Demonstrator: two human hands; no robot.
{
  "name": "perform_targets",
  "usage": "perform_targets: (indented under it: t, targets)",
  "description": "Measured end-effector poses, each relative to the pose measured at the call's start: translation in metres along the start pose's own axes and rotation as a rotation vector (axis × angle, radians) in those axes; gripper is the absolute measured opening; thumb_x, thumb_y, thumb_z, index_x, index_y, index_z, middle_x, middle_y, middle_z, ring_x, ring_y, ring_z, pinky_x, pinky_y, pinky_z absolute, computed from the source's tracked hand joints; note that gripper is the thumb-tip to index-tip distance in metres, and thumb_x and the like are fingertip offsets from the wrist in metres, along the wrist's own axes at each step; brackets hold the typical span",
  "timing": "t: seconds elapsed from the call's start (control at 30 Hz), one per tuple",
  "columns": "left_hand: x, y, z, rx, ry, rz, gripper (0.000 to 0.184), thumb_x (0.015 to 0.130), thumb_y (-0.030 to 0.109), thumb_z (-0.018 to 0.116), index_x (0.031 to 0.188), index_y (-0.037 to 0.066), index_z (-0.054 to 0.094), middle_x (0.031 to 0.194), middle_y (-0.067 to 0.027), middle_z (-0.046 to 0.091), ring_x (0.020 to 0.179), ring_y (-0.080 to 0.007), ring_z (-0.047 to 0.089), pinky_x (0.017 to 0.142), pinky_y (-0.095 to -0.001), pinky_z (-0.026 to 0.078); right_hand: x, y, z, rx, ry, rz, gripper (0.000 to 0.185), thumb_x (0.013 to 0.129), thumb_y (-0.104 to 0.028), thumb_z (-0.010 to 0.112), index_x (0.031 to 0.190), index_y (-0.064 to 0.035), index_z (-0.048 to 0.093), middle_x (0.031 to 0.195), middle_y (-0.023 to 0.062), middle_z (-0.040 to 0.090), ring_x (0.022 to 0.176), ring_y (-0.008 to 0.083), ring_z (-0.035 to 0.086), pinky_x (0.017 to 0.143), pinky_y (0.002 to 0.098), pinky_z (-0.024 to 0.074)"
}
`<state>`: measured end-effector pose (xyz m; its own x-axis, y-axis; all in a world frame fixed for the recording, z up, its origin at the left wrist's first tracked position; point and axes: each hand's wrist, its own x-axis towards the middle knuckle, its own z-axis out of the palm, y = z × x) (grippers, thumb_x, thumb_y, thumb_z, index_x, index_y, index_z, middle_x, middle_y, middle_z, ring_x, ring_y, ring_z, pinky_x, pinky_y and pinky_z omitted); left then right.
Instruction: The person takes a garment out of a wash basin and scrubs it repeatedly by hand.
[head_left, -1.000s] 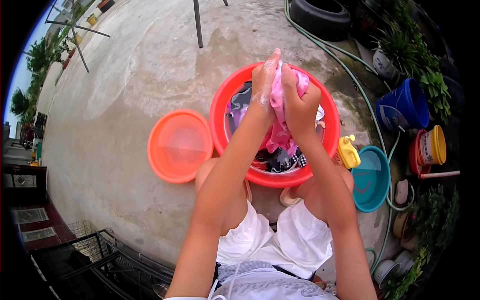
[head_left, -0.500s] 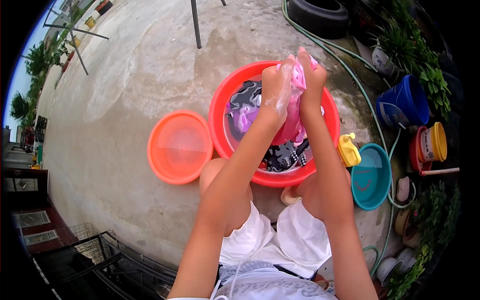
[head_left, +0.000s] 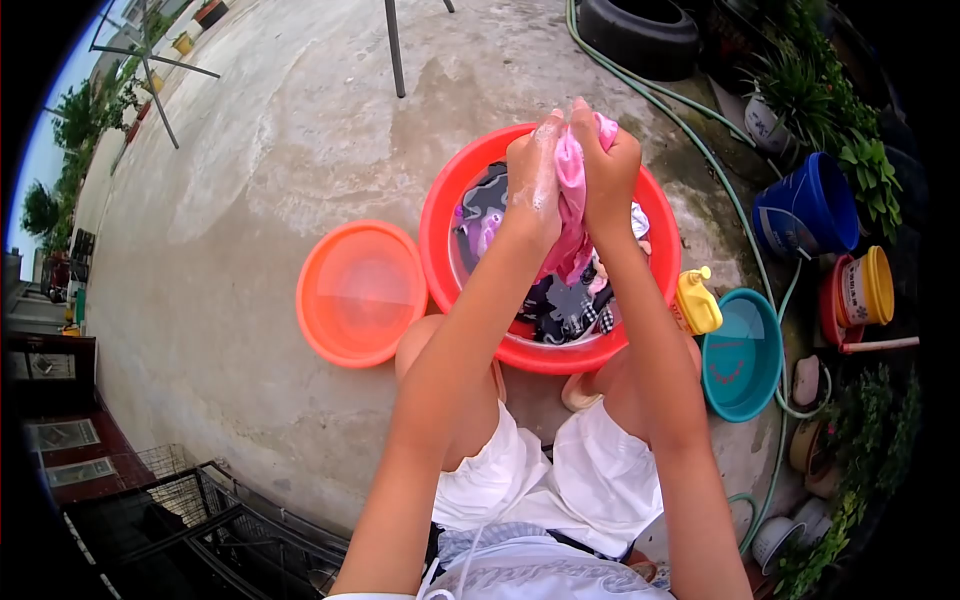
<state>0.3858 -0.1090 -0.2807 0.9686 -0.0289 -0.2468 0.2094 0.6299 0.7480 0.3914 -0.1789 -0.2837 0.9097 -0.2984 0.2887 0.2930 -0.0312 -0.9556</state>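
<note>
Both my hands are raised over a large red basin (head_left: 440, 235), closed around a wet pink garment (head_left: 571, 185). Soap suds cover the back of my left hand (head_left: 535, 165). My right hand (head_left: 611, 170) grips the same cloth just beside it, with a bunched end showing above the fingers. The lower part of the garment hangs between my wrists toward the water. In the basin lie dark clothes (head_left: 555, 305), a purple piece (head_left: 487, 232) and a white piece (head_left: 639, 220), partly under water. My forearms hide part of the basin.
An orange basin (head_left: 330, 335) with water stands left. On the right are a yellow pump bottle (head_left: 697, 302), a teal basin (head_left: 742, 395), a blue bucket (head_left: 806, 205), a yellow bucket (head_left: 870, 285) and a green hose (head_left: 735, 190). A black tire (head_left: 640, 40) lies at the back.
Both hands have shifted slightly left with the pink garment. The cloth hangs narrower and more twisted between them, and more of the clothes in the basin show on the right.
</note>
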Motion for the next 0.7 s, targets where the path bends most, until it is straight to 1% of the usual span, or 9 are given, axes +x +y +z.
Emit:
perform_targets:
  t: [0.03,0.07,0.2,0.3,0.33,0.43,0.57,0.6,0.7]
  targets:
    - [-0.007,0.0,0.005,0.063,-0.006,-0.024,0.021,0.082,0.026,0.049,0.087,0.006,0.053,0.073,0.0004,0.051,0.062,-0.0106,0.048,0.055,-0.0253,0.04,0.007,0.004,-0.004,0.037,0.026,0.033,0.04,0.079,-0.023,0.055,0.05,0.001,0.043,0.043,-0.0006,0.039,0.042,0.0071,0.032,0.04,0.0283,0.0278]
    - [-0.016,-0.001,0.014,0.193,0.075,0.031,0.027,0.082,0.027,0.048,0.094,0.003,0.053,0.085,-0.0024,0.053,0.077,-0.0106,0.049,0.067,-0.026,0.04,0.014,0.009,-0.007,0.052,0.067,0.08,0.041,0.08,-0.024,0.054,0.05,0.0,0.04,0.046,-0.0041,0.036,0.046,0.0054,0.03,0.04,0.0272,0.0265]
    - [-0.015,0.002,0.018,0.123,0.108,0.044,0.02,0.081,0.022,0.05,0.07,0.006,0.051,0.064,0.0034,0.045,0.056,-0.0051,0.038,0.05,-0.022,0.032,0.015,0.009,-0.004,0.104,0.054,0.14,0.04,0.08,-0.023,0.053,0.051,0.0007,0.042,0.046,-0.0033,0.038,0.046,0.0059,0.032,0.041,0.0272,0.0276]
    - [0.0,0.004,0.0,0.127,0.022,0.065,0.028,0.08,0.026,0.051,0.092,0.001,0.053,0.084,-0.0029,0.053,0.074,-0.0103,0.05,0.064,-0.0251,0.04,0.001,-0.004,0.002,0.075,-0.014,0.108,0.039,0.081,-0.023,0.053,0.052,0.0019,0.044,0.046,-0.0014,0.039,0.046,0.0065,0.033,0.042,0.0277,0.0289]
    - [0.003,0.006,-0.001,0.075,0.049,0.147,0.022,0.078,0.027,0.052,0.08,0.005,0.053,0.072,-0.0009,0.05,0.061,-0.0101,0.049,0.053,-0.0255,0.039,-0.005,-0.007,0.004,0.068,-0.049,0.081,0.039,0.081,-0.023,0.053,0.053,0.0024,0.044,0.046,-0.0004,0.04,0.046,0.0068,0.034,0.042,0.028,0.0295]
    - [0.017,0.019,-0.008,0.074,0.189,0.056,0.027,0.078,0.027,0.052,0.058,0.009,0.046,0.054,0.0017,0.042,0.046,-0.0094,0.041,0.043,-0.0264,0.033,-0.026,-0.01,0.014,-0.029,-0.099,-0.016,0.038,0.079,-0.024,0.054,0.055,0.0037,0.047,0.043,0.0064,0.041,0.043,0.009,0.037,0.042,0.0296,0.0314]
    - [0.016,0.015,-0.006,0.096,0.255,0.005,0.027,0.078,0.028,0.052,0.059,0.009,0.047,0.055,0.0009,0.043,0.046,-0.0101,0.041,0.041,-0.0273,0.032,-0.024,-0.01,0.011,-0.106,-0.076,-0.06,0.038,0.079,-0.024,0.054,0.053,0.0029,0.046,0.042,0.007,0.039,0.042,0.0093,0.036,0.041,0.0298,0.0311]
    - [0.005,0.007,-0.002,-0.09,0.088,0.11,0.025,0.08,0.026,0.05,0.062,0.008,0.048,0.058,0.0021,0.043,0.048,-0.0076,0.039,0.043,-0.0256,0.032,-0.015,-0.009,0.008,-0.106,-0.048,-0.056,0.038,0.079,-0.024,0.054,0.053,0.0026,0.046,0.042,0.0063,0.039,0.042,0.0091,0.035,0.041,0.0297,0.0308]
    - [-0.004,-0.007,0.011,0.119,0.095,0.102,0.024,0.082,0.023,0.048,0.064,0.007,0.049,0.061,0.0033,0.043,0.051,-0.0054,0.037,0.045,-0.0238,0.031,0.02,0.012,-0.009,-0.037,0.022,0.041,0.039,0.079,-0.024,0.054,0.051,0.0012,0.044,0.043,0.0011,0.038,0.044,0.0072,0.032,0.041,0.0289,0.0293]
